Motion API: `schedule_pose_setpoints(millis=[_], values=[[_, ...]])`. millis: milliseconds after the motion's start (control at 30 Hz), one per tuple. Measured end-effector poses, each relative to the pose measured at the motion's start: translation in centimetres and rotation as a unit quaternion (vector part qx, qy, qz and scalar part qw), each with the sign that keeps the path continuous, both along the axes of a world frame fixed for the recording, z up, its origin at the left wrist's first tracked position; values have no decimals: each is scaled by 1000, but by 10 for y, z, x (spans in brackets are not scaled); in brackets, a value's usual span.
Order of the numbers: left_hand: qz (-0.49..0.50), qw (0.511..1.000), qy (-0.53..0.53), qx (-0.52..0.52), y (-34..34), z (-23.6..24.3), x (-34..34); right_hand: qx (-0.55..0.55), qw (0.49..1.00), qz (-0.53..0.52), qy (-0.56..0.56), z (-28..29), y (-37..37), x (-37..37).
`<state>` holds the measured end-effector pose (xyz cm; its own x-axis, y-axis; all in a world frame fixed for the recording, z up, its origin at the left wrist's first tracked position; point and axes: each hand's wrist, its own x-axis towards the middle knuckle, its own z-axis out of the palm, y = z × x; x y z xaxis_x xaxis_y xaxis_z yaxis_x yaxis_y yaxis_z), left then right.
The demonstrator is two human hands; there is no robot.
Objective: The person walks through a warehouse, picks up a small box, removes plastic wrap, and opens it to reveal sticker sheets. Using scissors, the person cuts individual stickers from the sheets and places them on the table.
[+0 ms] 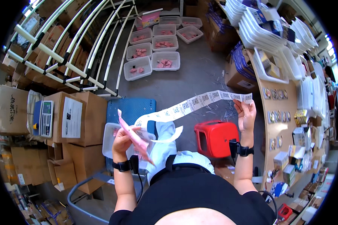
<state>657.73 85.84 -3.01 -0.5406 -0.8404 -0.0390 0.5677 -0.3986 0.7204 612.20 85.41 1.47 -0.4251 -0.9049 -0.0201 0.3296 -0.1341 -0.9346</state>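
Observation:
A long white strip of labels (pixel 193 103) printed with square codes stretches across in front of me. At its right end, my right hand (pixel 246 117) pinches it between thumb and fingers. My left hand (pixel 121 142) is closed on a flat pink packet (pixel 138 143), tilted with its upper tip pointing away from me. The strip's left part curls down beside that packet, and a loose white tail bends back over my lap. Whether the left fingers also grip the strip is hidden. Below my left hand sits a clear plastic bin (pixel 108 140).
Several clear bins with pink packets (pixel 164 63) stand on the floor ahead. A red stool (pixel 221 138) is right of my legs, a blue platform (pixel 131 107) left. Cartons (pixel 95 116) and a pipe rack (pixel 58 56) line the left; a workbench (pixel 257 108) with white trays runs along the right.

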Motion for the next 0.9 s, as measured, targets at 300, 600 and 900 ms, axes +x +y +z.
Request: schedule_pose_setpoints(millis=[300, 600, 900], values=[[71, 987, -141, 32, -266, -7, -2, 24, 1000, -9, 9, -13, -235, 21], [159, 950, -230, 141, -469, -63, -5, 134, 990, 38, 0, -76, -426, 45], [223, 922, -177, 261, -668, -183, -21, 239, 969, 67, -5, -214, -657, 40]])
